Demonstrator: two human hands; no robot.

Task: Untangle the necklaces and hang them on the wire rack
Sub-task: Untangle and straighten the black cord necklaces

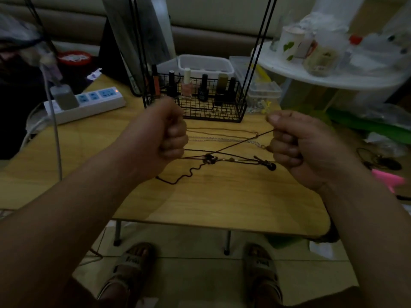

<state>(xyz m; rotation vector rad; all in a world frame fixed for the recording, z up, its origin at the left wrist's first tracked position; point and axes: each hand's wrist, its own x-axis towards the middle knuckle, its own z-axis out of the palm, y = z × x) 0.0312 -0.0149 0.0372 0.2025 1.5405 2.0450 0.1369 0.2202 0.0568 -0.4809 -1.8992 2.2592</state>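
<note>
Cord (233,145) taut between left hand (162,134) and right hand (295,150), each grip pinching it. Risk: a harder pull would likely cinch the knot (210,160) tighter.

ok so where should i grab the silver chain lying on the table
Probably pinch the silver chain from above on its straight left-middle stretch: it lies flat on the table, and there the taut dark cord doesn't cross over it.
</note>
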